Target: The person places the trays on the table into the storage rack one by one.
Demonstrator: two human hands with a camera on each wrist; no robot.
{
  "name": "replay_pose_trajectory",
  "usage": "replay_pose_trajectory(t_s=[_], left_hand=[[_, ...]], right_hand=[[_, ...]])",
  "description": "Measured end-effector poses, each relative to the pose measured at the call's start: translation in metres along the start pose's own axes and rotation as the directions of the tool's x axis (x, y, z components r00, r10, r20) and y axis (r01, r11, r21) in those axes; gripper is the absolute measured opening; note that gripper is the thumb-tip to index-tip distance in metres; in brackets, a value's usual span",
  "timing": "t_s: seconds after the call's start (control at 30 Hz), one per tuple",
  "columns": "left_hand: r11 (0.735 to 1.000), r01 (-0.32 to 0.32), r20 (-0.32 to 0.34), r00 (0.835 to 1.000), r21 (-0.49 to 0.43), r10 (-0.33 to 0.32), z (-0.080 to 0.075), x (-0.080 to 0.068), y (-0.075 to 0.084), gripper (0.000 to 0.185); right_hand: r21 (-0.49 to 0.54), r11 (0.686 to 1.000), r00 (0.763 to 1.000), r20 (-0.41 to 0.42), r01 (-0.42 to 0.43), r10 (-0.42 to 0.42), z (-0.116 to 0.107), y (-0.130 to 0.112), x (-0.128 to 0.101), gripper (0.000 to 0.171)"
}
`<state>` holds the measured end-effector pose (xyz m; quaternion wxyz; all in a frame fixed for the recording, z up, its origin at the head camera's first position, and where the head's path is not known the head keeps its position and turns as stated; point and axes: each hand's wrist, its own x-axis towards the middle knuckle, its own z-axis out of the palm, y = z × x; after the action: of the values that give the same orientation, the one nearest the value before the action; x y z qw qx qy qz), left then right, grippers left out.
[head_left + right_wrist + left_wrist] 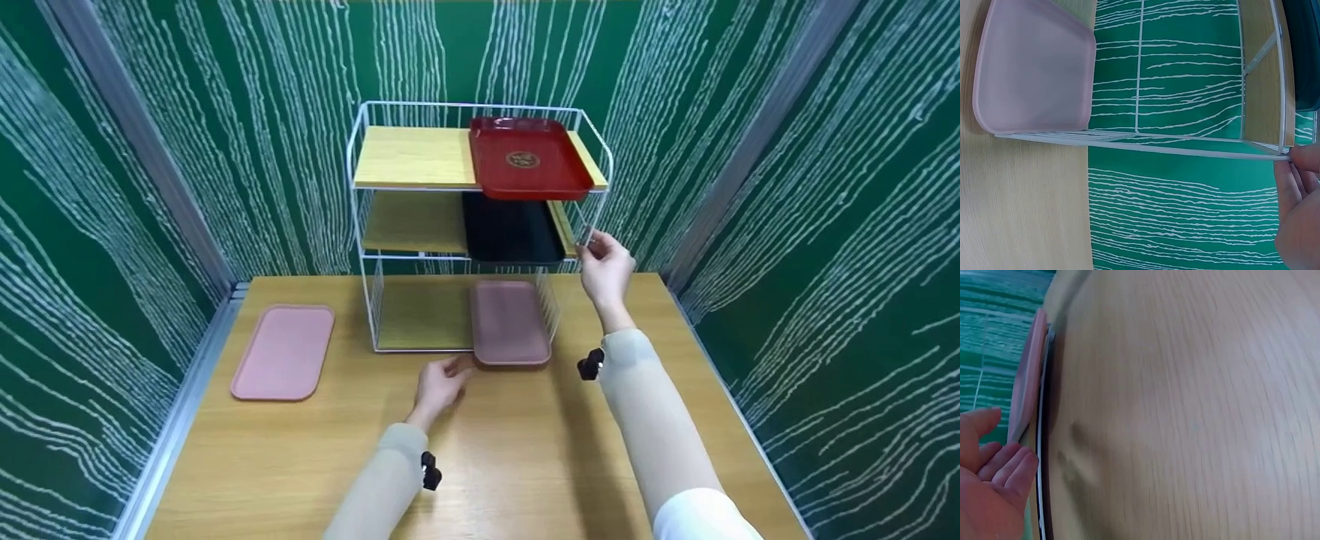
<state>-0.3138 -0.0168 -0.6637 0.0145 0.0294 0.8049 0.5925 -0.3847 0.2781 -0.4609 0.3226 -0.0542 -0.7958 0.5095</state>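
Note:
A white wire rack (360,225) with three wooden shelves stands at the back of the table. My right hand (607,271) pinches its right front post beside the middle shelf, with thumb and fingers around the wire in the right wrist view. My left hand (441,386) is low at the front of the bottom shelf, fingertips right at the left front corner of a pink tray (511,322). In the left wrist view the thumb is apart from the loosely bent fingers (1013,467), nothing between them. That tray's front end overhangs the shelf edge.
A red tray (525,157) with a gold emblem lies on the top shelf's right side, a black tray (514,229) on the middle shelf below it. Another pink tray (285,352) lies on the wooden table (480,465) at left. Green patterned walls (787,225) enclose the table.

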Motion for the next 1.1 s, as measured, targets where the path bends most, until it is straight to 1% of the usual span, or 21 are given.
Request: replay_pose_trajectory(t_s=[0.07,0.17,0.23,0.3,0.37,0.53,0.7,0.9,1.1], left_hand=[[1.000,0.000,-0.001,1.000,-0.011,0.000,-0.010,-0.003,0.000,0.045],[0.999,-0.049,-0.002,0.999,-0.005,0.049,-0.025,-0.006,-0.005,0.043],[0.996,-0.085,-0.006,0.996,-0.003,0.085,-0.037,-0.010,-0.010,0.041],[0.994,-0.106,-0.007,0.994,-0.007,0.106,-0.049,-0.013,-0.018,0.039],[0.995,-0.103,-0.016,0.995,-0.008,0.103,-0.062,-0.018,-0.026,0.038],[0.999,-0.042,-0.043,0.998,-0.001,0.042,-0.097,-0.028,-0.039,0.037],[1.000,-0.005,-0.103,0.995,-0.006,0.004,-0.129,-0.035,-0.047,0.038],[0.998,0.046,-0.198,0.979,-0.049,-0.055,-0.170,-0.047,-0.053,0.041],[0.994,0.099,-0.275,0.955,-0.049,-0.108,-0.216,-0.046,-0.063,0.045]], right_hand=[[0.000,1.000,1.000,0.000,-0.003,0.003,0.000,0.000,0.001,0.025],[0.007,1.000,1.000,0.009,-0.009,0.009,0.000,0.001,0.001,0.025],[0.010,1.000,1.000,0.014,-0.011,0.010,-0.001,0.002,0.002,0.024],[0.014,1.000,1.000,0.014,-0.013,0.012,-0.001,0.002,0.002,0.024],[0.014,1.000,1.000,0.011,-0.012,0.011,-0.001,0.002,0.002,0.023],[0.006,1.000,1.000,0.011,-0.011,0.010,0.000,0.002,0.001,0.023],[0.004,1.000,1.000,0.004,-0.028,0.028,-0.001,0.004,0.001,0.024],[-0.003,1.000,1.000,-0.024,-0.003,0.003,0.001,0.002,0.000,0.023],[0.007,1.000,1.000,-0.010,-0.005,0.005,0.001,-0.001,0.000,0.022]])
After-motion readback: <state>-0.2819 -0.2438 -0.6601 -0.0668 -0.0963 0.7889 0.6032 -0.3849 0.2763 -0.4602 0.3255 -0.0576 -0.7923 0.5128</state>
